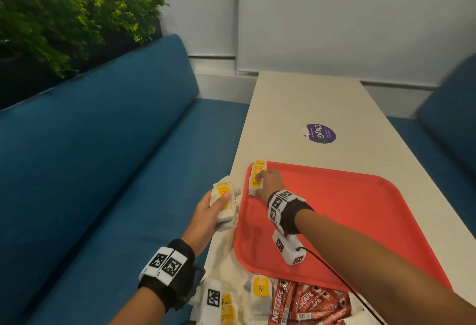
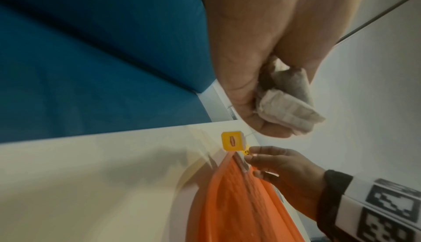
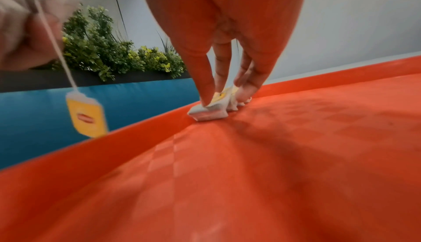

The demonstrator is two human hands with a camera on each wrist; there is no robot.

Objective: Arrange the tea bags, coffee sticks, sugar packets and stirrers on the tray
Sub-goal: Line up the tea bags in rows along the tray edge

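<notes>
Here, one red tray (image 1: 347, 221) lies on the white table (image 1: 309, 103), and a short row of tea bags (image 1: 257, 177) lines its 10 o'clock corner against the rim; about four yellow tags show there in the head view, though the exact count is hard to tell under the fingers. The right hand (image 1: 270, 183) rests on that row with its fingers pointing down, the fingertips (image 3: 207, 100) pressing the nearest bag flat onto the tray floor, the fingers nearly straight and not wrapped around it. The left hand (image 1: 206, 214) hovers just off the tray's 9 o'clock edge, close beside the right hand but not touching it, its fingers and thumb curled around a bunch of tea bags (image 1: 224, 203); how many are in the bunch cannot be told. One yellow tag (image 3: 87, 117) dangles on its string from that bunch, hanging just outside the tray rim. At the tray's 6 o'clock side, on the table nearest the person, lie at least three loose tea bags (image 1: 260, 296) and a heap of red coffee sticks (image 1: 309, 304), too overlapped to count. One purple sticker (image 1: 320, 134) sits on the table at 12 o'clock beyond the tray.
</notes>
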